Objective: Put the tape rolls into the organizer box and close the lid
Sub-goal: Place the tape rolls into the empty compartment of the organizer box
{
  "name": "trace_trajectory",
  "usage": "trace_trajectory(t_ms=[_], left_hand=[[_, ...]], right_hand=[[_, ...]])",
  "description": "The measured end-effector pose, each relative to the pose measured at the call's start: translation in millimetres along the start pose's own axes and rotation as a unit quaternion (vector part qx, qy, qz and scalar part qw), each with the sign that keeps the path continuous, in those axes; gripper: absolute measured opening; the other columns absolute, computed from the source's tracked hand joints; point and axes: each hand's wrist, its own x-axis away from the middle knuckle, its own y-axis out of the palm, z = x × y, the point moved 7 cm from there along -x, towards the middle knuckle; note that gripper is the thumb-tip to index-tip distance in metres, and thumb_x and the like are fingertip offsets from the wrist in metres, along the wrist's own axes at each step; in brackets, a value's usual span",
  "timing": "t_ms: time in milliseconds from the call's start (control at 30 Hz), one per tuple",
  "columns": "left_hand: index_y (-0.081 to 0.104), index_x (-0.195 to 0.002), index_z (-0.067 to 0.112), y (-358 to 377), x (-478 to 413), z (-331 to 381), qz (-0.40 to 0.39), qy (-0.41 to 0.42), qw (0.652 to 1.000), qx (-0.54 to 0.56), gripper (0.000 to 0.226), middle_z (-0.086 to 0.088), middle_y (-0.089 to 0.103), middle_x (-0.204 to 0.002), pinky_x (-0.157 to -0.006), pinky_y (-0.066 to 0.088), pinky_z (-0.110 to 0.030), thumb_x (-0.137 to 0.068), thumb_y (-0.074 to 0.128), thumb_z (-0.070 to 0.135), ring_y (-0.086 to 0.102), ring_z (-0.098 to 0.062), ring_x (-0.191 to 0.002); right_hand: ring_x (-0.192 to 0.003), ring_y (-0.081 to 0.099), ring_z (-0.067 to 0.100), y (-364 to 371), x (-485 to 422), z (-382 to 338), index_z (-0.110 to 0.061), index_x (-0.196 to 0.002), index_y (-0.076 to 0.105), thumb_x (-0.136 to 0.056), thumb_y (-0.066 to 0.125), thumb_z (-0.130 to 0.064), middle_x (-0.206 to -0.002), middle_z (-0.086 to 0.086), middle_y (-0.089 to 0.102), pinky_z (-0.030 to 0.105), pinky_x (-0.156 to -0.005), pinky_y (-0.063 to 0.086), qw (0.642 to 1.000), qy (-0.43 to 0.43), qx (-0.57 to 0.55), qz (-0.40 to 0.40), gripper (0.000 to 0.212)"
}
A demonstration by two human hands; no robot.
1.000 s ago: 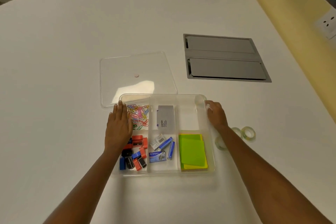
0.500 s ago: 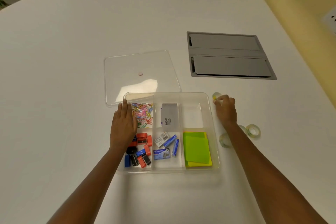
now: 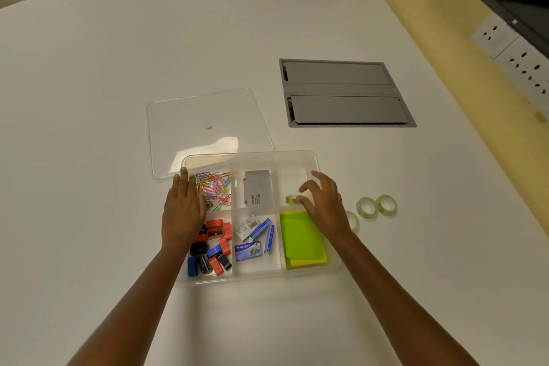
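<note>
While one tape roll (image 3: 291, 198) sits at the fingertips of the right hand (image 3: 323, 205), it is inside the far right compartment of the organizer box (image 3: 312, 157), just beyond the green sticky notes (image 3: 301, 236). The right hand is over this compartment with the palm down, the wrist crossing the right wall of the box, and the fingers are spread and curved; the thumb and a finger seem to touch the roll, but I cannot tell if they really grip it. Three more tape rolls lie on the white table (image 3: 89, 98) to the right of the box: one (image 3: 353, 221) is partly hidden behind the right wrist, and two (image 3: 367, 208) (image 3: 386, 205) stand close together a little farther right.

The left hand (image 3: 184, 211) lies flat, palm down, on the left edge of the box, with the fingers straight and together, pointing away and holding nothing. Beside it are coloured paper clips (image 3: 215, 190) and, nearer, red and blue sharpeners (image 3: 212, 246). The clear lid (image 3: 205, 128) lies on the table behind the box, its near edge under the box's far left corner. A grey cable hatch (image 3: 346, 93) is set in the table farther right.
</note>
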Motion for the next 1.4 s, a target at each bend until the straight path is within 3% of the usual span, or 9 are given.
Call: trace_trajectory(t_ms=[167, 300, 433, 667, 767, 933, 1100, 1267, 1400], left_hand=[[0.019, -0.144, 0.01, 0, 1, 0, -0.002, -0.002, 1.0, 0.001, 0.051, -0.015, 0.019, -0.155, -0.115, 0.02, -0.047, -0.097, 0.036, 0.021, 0.017, -0.033, -0.143], [0.02, -0.143, 0.009, -1, 0, 1, -0.002, -0.002, 1.0, -0.002, 0.051, -0.016, 0.02, -0.154, -0.115, 0.021, -0.048, -0.097, 0.037, 0.02, 0.018, -0.034, -0.143], [0.02, -0.143, 0.009, -1, 0, 1, -0.002, -0.003, 1.0, -0.002, 0.051, -0.015, 0.02, -0.154, -0.115, 0.022, -0.049, -0.097, 0.037, 0.021, 0.019, -0.035, -0.142], [0.021, -0.143, 0.009, -2, 1, 2, -0.002, -0.004, 1.0, -0.001, 0.05, -0.015, 0.021, -0.154, -0.114, 0.023, -0.048, -0.097, 0.036, 0.021, 0.019, -0.034, -0.142], [0.021, -0.143, 0.009, -3, 2, 2, -0.003, -0.003, 1.0, 0.002, 0.05, -0.015, 0.02, -0.154, -0.114, 0.023, -0.049, -0.097, 0.036, 0.021, 0.019, -0.035, -0.142], [0.021, -0.143, 0.01, -3, 2, 3, -0.004, -0.002, 1.0, 0.004, 0.05, -0.015, 0.02, -0.155, -0.114, 0.023, -0.049, -0.097, 0.036, 0.022, 0.019, -0.035, -0.142], [0.02, -0.143, 0.011, -2, 2, 1, -0.009, -0.01, 1.0, 0.005, 0.05, -0.013, 0.019, -0.155, -0.114, 0.024, -0.049, -0.097, 0.035, 0.023, 0.018, -0.034, -0.143], [0.023, -0.142, 0.009, -3, 2, 2, -0.006, -0.002, 1.0, 0.01, 0.049, -0.016, 0.022, -0.154, -0.112, 0.028, -0.051, -0.096, 0.036, 0.02, 0.022, -0.036, -0.141], [0.024, -0.142, 0.01, -3, 1, 1, -0.004, -0.004, 1.0, 0.013, 0.049, -0.015, 0.024, -0.153, -0.111, 0.03, -0.053, -0.096, 0.038, 0.021, 0.024, -0.037, -0.14]], right_hand=[[-0.109, 0.056, 0.035, -44, 29, 36, -0.001, -0.096, 0.066, -0.086, 0.054, 0.009, -0.11, 0.018, 0.063, 0.027, -0.091, 0.04, 0.978, 0.049, -0.049, 0.199, 0.018], [-0.115, 0.052, 0.041, -22, 52, 80, 0.003, -0.109, 0.064, -0.087, 0.058, 0.002, -0.121, 0.022, 0.059, 0.047, -0.091, 0.049, 0.986, 0.125, 0.044, 0.103, 0.023], [-0.123, 0.046, 0.036, 7, 69, 98, -0.001, -0.122, 0.057, -0.09, 0.062, -0.021, -0.141, 0.019, 0.044, 0.042, -0.097, 0.045, 0.984, 0.153, 0.086, -0.008, 0.038], [-0.1, 0.058, 0.04, -18, 50, 89, 0.008, -0.101, 0.062, -0.087, 0.066, -0.011, -0.115, 0.027, 0.054, 0.038, -0.083, 0.048, 0.963, 0.22, -0.103, 0.117, 0.024], [-0.102, 0.058, 0.035, -33, 31, 64, 0.005, -0.101, 0.062, -0.088, 0.064, -0.011, -0.115, 0.023, 0.054, 0.029, -0.083, 0.044, 0.959, 0.18, -0.15, 0.157, 0.02], [-0.111, 0.055, 0.028, -25, 10, 11, -0.001, -0.101, 0.064, -0.087, 0.066, -0.016, -0.119, 0.016, 0.057, 0.037, -0.089, 0.048, 0.992, 0.038, -0.081, 0.094, 0.02], [-0.122, 0.048, 0.026, -1, 4, 1, -0.007, -0.105, 0.066, -0.09, 0.061, -0.024, -0.134, 0.008, 0.052, 0.039, -0.097, 0.041, 1.0, 0.009, 0.021, 0.009, 0.024], [-0.109, 0.055, 0.033, -18, 13, 15, -0.003, -0.094, 0.068, -0.088, 0.061, -0.007, -0.118, 0.015, 0.062, 0.042, -0.087, 0.048, 0.992, 0.011, -0.033, 0.118, 0.01], [-0.111, 0.053, 0.038, -30, 16, 58, -0.001, -0.107, 0.063, -0.086, 0.057, 0.0, -0.118, 0.019, 0.06, 0.045, -0.09, 0.047, 0.984, 0.113, 0.003, 0.137, 0.022]])
